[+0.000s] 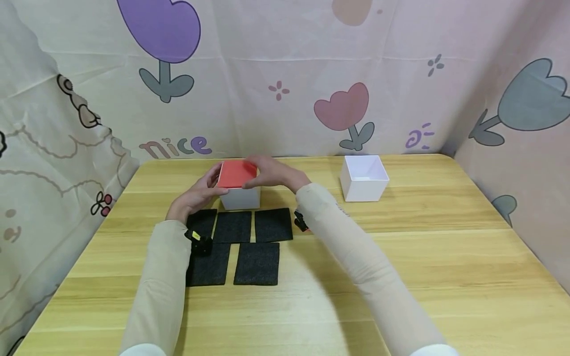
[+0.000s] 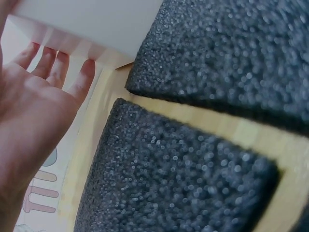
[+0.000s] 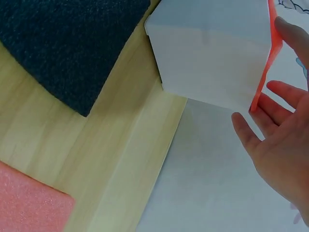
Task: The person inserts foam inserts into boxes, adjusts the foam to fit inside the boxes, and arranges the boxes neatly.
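Note:
A red foam square [image 1: 236,174] lies over the top of a white box [image 1: 240,200] near the back edge of the table. My left hand [image 1: 192,200] holds the box from the left, its thumb along the front rim and its fingertips against the wall. From the right, my right hand [image 1: 279,174] pinches the red square at its edge. In the right wrist view, the red square's edge [image 3: 267,67] looks slightly bent beside the thumb and fingers. The inside of this box is hidden under the red square.
Several black foam squares [image 1: 256,264] lie in two rows in front of the box. A second white box [image 1: 365,192] with an uncovered top stands at the back right. Another red foam square [image 3: 34,205] lies on the wooden table [image 1: 445,237]. A printed curtain [image 1: 249,118] hangs behind.

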Action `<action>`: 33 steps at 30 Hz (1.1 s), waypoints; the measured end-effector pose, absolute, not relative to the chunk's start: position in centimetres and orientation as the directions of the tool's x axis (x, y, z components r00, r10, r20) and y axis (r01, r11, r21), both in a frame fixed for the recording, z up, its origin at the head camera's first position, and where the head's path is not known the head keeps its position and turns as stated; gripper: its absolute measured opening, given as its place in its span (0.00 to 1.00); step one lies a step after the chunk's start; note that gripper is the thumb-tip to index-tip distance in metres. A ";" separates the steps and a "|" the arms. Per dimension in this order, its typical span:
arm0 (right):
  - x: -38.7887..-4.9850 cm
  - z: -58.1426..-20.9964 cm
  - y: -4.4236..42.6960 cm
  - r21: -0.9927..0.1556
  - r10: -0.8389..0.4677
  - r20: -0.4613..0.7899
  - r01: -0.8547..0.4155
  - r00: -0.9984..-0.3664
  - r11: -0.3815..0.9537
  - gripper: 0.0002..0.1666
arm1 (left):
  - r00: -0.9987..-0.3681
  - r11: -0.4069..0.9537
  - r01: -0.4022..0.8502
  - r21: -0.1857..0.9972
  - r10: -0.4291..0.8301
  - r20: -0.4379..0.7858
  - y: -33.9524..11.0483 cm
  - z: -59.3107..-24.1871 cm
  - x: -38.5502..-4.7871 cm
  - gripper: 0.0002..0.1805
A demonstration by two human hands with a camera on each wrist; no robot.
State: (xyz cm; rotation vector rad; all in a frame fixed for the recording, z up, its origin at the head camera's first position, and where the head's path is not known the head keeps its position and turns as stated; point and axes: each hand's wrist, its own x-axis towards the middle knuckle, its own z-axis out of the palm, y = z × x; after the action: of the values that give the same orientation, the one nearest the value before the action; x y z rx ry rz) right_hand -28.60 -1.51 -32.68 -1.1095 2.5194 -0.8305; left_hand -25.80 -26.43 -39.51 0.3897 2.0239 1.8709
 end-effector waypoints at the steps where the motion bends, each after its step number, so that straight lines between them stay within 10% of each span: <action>1: -28.6 -32.7 -1.6 -0.600 -0.741 -0.014 -0.588 -0.671 0.543 0.44 | -0.898 0.086 -0.039 0.996 0.434 -0.073 -26.4 -39.5 -25.8 0.47; 21: -28.3 -32.3 -1.8 -0.475 -0.736 -0.224 -0.588 -0.639 0.654 0.37 | -0.903 0.100 -0.060 0.993 0.419 -0.097 -26.4 -39.3 -25.8 0.49; 33: -26.7 -31.4 -4.1 -0.228 -0.799 -0.094 -0.768 -0.594 0.598 0.28 | -0.898 0.082 -0.053 0.995 0.431 -0.084 -26.4 -39.3 -25.7 0.48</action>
State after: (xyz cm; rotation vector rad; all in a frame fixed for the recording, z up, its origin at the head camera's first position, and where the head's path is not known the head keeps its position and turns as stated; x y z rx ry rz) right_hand -26.75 -4.13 -31.36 -1.3080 2.6382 -0.2424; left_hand -25.67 -26.39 -39.27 0.3739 2.0110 1.8755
